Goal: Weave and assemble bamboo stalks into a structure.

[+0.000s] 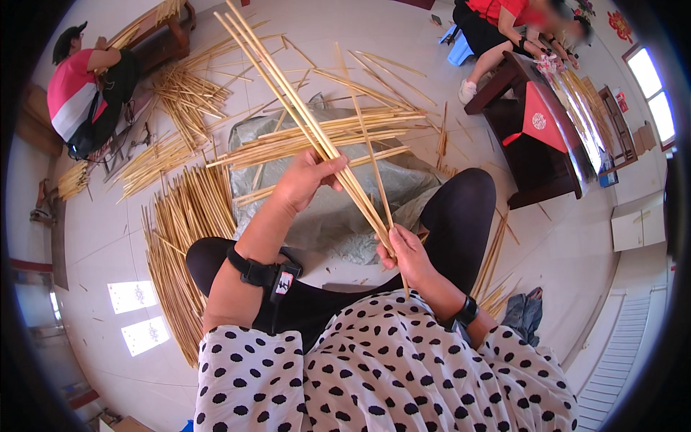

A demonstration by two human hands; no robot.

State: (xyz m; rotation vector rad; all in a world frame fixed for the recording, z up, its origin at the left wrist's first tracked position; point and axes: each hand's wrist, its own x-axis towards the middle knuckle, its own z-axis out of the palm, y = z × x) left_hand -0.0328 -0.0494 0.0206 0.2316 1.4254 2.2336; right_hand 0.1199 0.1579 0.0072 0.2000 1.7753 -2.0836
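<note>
My left hand (309,178) is closed around the middle of a few long, thin, straw-coloured sticks (277,75), which slant from the upper left down toward my lap. Lower down, my right hand (407,253) pinches their bottom ends. One separate stick (368,147) also passes through the right hand's fingers, leaning apart from the others and a little blurred. Below the hands, a loose layer of similar sticks (345,129) lies across a grey-green plastic sheet (331,227) between my knees.
A thick row of sticks (191,230) lies on the floor to my left, with scattered heaps (188,97) beyond. One person (86,93) sits at the far left. Another person (504,14) bends over a dark wooden table (543,169) at the far right. Crumpled dark cloth (523,315) lies to my right.
</note>
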